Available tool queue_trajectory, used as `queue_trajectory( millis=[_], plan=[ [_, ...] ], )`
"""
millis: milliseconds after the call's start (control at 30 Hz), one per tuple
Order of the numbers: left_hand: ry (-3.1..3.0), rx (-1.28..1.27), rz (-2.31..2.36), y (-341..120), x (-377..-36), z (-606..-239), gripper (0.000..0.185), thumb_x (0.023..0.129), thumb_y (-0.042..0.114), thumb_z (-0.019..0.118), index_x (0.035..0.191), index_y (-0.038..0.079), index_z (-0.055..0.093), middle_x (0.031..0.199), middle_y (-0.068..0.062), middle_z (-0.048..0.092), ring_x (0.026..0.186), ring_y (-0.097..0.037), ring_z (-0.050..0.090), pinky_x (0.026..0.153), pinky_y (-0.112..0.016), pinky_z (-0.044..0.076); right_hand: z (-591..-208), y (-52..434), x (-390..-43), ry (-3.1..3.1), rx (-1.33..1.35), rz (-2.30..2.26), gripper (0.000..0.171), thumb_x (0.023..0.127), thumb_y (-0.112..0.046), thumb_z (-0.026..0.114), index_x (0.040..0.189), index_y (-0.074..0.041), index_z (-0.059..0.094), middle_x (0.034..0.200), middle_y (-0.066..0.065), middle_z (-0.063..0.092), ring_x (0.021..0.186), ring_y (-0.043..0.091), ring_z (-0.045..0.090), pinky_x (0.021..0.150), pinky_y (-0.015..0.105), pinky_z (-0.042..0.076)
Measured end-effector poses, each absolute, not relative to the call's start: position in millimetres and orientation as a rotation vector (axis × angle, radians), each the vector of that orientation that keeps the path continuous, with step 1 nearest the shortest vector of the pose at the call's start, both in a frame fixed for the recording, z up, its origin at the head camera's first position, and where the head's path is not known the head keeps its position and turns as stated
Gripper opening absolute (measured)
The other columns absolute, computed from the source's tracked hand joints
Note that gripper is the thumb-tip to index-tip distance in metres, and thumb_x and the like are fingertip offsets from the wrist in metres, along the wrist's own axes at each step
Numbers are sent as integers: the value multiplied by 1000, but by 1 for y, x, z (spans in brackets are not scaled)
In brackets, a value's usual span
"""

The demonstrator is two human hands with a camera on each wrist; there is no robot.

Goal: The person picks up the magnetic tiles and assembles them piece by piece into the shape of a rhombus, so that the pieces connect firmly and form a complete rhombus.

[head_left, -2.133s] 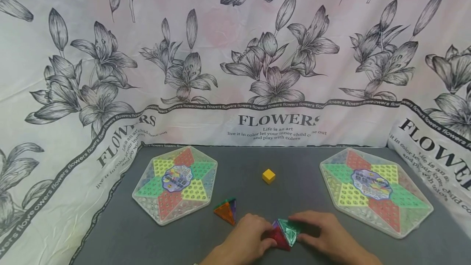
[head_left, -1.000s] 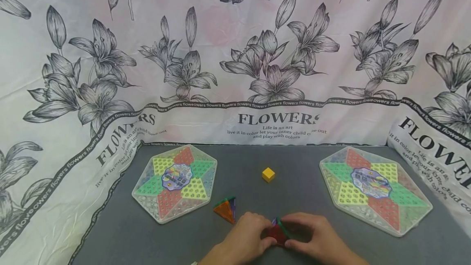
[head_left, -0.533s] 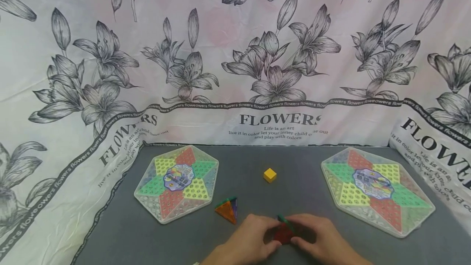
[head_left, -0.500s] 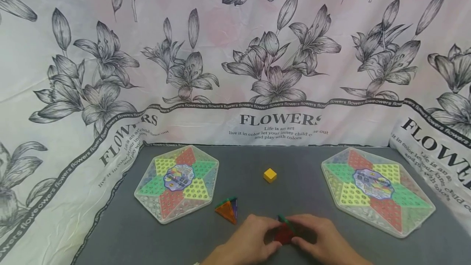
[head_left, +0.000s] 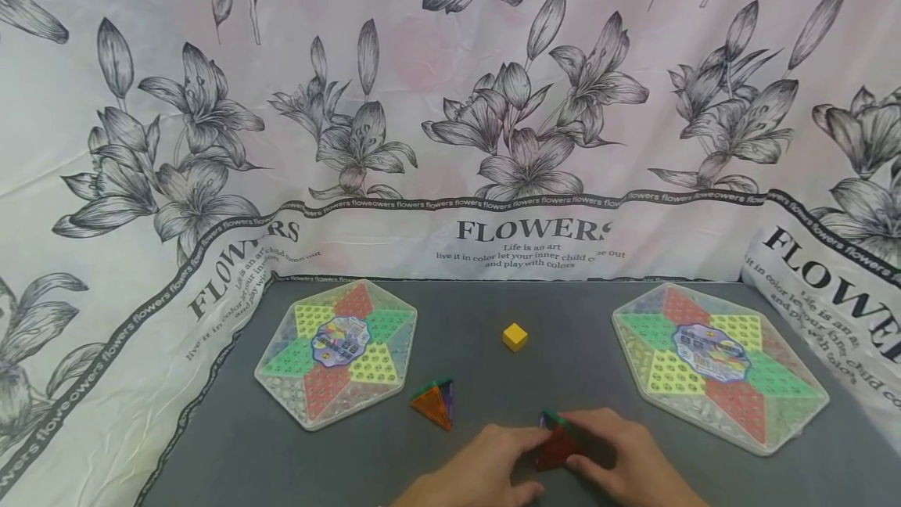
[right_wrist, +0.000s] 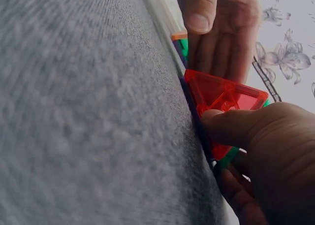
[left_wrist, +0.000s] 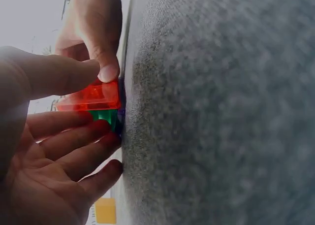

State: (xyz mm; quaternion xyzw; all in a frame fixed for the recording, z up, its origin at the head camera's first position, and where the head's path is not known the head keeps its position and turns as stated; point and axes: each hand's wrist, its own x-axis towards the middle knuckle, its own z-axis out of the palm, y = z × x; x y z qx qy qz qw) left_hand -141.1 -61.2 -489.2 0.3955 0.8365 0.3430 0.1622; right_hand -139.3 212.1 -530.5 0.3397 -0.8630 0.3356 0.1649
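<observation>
Translucent triangular magnetic tiles lean together as a small pyramid in front of me: a red tile (head_left: 556, 451) facing me, a green tile (left_wrist: 102, 114) behind it, and a dark purple tile (right_wrist: 196, 117) along the tabletop. My right hand (head_left: 625, 451) pinches this pyramid from the right, thumb on the red face and fingers round the back by the green edge. My left hand (head_left: 486, 466) is at its left side with fingers extended and thumb apart. In the left wrist view, its fingertips (left_wrist: 101, 129) overlap the green and red tiles.
Another tile pyramid, with an orange tile (head_left: 431, 407), stands to the left beyond my left hand. A yellow cube (head_left: 515, 337) lies farther back. Hexagonal Chinese checkers boxes flank the grey table, the left box (head_left: 303, 411) and the right box (head_left: 763, 444). A flowered cloth (head_left: 366, 245) hangs behind.
The green tile has swung from lying outward on the right to leaning against the red one. The pyramid has shifted slightly right. My left hand has loosened from it, its fingers straightening.
</observation>
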Motion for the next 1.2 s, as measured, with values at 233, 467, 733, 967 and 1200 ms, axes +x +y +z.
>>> queue_trajectory(
  millis=[233,467,733,967,1200],
  plan=[
    [2385,1148,975,-62,-140,-487,59,103,18,79,157,12,58,155,4,65,138,-3,60,109,-19,52,-530,211,-138,-2470,985,972,62,82,-16,97,139,-21,74,124,-9,79,108,5,72,84,25,62],
    [2386,1147,961,-62,-140,-487,59,103,20,79,158,12,58,156,4,64,139,-2,59,110,-19,52,-530,211,-138,-2482,966,981,62,82,-16,97,139,-22,74,125,-8,79,109,5,72,85,25,62],
    [2353,1076,970,-62,-140,-485,60,104,23,78,158,10,57,155,4,65,138,-2,60,110,-20,52,-529,210,-137,-2500,951,969,61,83,-20,97,140,-22,74,125,-9,79,110,5,72,84,26,62],
    [2270,904,1014,-59,-142,-484,63,102,25,80,159,14,56,156,9,63,138,1,59,111,-22,52,-528,211,-137,-2527,903,977,59,85,-24,96,139,-28,74,124,-15,77,108,2,71,84,28,63],
    [2302,962,1012,-63,-141,-479,60,104,29,78,158,16,58,157,10,62,140,-1,58,113,-23,51,-527,214,-138,-2542,871,966,55,86,-25,95,137,-29,75,124,-17,76,107,2,70,86,27,62]
  ],
)
